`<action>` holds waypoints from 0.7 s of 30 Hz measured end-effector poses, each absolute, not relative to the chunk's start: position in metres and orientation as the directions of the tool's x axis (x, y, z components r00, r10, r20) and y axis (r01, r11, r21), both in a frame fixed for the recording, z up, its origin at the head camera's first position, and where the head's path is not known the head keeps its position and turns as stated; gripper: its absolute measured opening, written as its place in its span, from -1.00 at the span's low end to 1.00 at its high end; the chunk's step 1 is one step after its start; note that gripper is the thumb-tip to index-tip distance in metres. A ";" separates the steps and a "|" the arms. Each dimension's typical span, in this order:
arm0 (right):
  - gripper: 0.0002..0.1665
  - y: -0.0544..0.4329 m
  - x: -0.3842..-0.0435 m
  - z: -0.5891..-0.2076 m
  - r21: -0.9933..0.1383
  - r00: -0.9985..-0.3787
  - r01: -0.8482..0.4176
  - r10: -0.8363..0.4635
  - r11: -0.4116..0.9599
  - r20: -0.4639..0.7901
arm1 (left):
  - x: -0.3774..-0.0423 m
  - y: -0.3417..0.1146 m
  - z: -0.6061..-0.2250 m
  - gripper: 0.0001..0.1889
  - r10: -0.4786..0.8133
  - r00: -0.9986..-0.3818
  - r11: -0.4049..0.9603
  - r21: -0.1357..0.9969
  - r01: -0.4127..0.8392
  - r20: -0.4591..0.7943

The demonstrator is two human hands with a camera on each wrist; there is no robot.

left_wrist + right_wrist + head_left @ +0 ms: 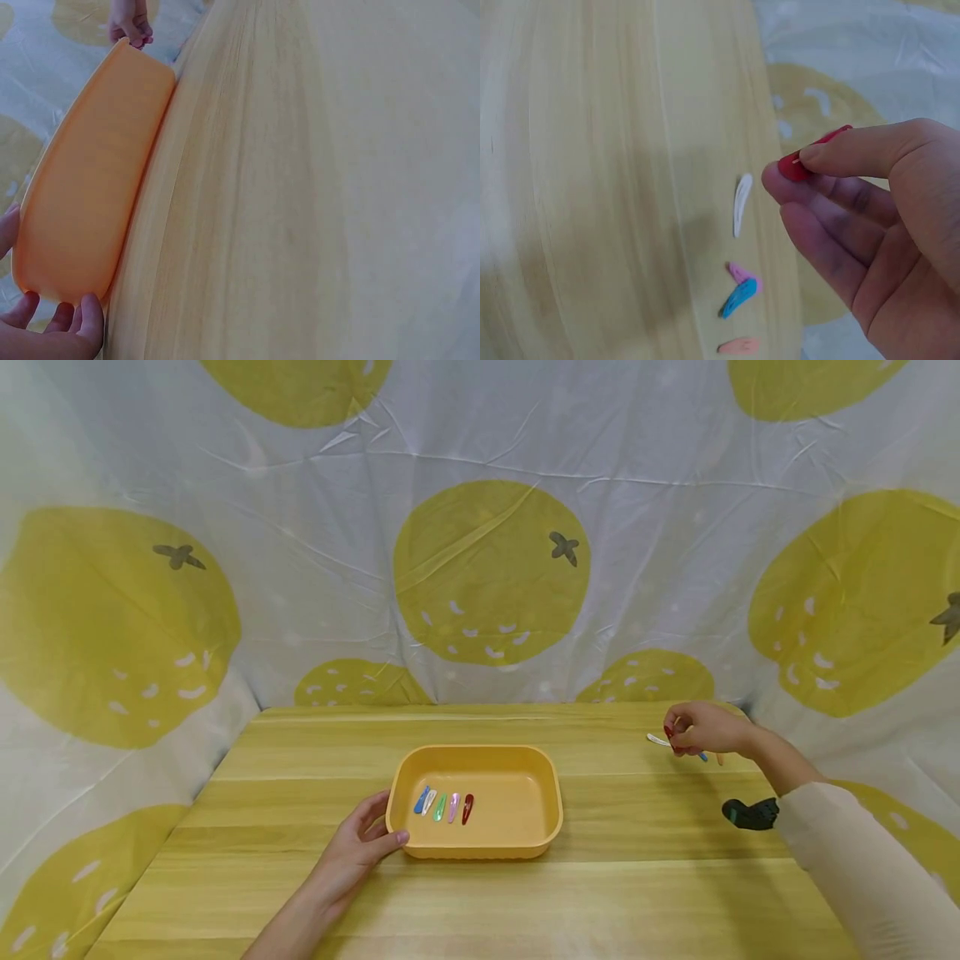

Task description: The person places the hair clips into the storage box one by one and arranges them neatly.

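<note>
My right hand (712, 729) pinches a red hair clip (793, 166) between thumb and forefinger, above the table's far right. Below it on the wood lie a white hair clip (742, 204), a pink one (740, 271) partly covered by a blue one (739, 297), and an orange one (739, 345). My left hand (352, 843) grips the left end of a yellow plastic tray (510, 810), thumb at the near corner of its rim. Inside, toward the left, a row holds blue (422, 800), white (430, 802), green (440, 807), purple (453, 807) and red (468, 809) clips.
A dark object with a ridged end (750, 815) lies by the right sleeve (847, 843). The wooden table (600, 902) ends at the back against a hanging cloth (645, 568) printed with yellow fruit. More cloth hangs at both sides.
</note>
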State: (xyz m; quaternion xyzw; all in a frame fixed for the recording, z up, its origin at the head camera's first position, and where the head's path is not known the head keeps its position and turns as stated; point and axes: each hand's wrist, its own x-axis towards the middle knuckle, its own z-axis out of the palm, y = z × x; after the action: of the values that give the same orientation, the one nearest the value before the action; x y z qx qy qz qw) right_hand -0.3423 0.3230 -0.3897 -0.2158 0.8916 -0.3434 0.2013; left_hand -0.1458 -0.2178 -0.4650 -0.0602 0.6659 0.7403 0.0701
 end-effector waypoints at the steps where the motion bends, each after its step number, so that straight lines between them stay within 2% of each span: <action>1: -0.90 0.321 -0.342 -0.389 -0.699 -0.823 -0.248 -0.527 0.670 -0.213 | -0.146 -0.218 -0.465 -0.22 0.024 -0.983 -0.103 0.978 -0.184 -0.183; 10: -0.89 0.300 -0.343 -0.377 -0.695 -0.770 -0.329 -0.607 0.639 -0.194 | -0.145 -0.219 -0.464 -0.21 0.020 -0.982 -0.098 0.977 -0.190 -0.189; 21: -0.90 0.273 -0.346 -0.374 -0.682 -0.742 -0.387 -0.649 0.620 -0.169 | -0.145 -0.218 -0.464 -0.21 0.013 -0.981 -0.087 0.977 -0.194 -0.193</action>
State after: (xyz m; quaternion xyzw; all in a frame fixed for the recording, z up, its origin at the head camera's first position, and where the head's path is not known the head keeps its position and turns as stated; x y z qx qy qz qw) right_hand -0.3458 0.2726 -0.3738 -0.2957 0.8765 -0.3203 0.2044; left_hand -0.1448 -0.2182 -0.4637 -0.0673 0.6718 0.7343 0.0704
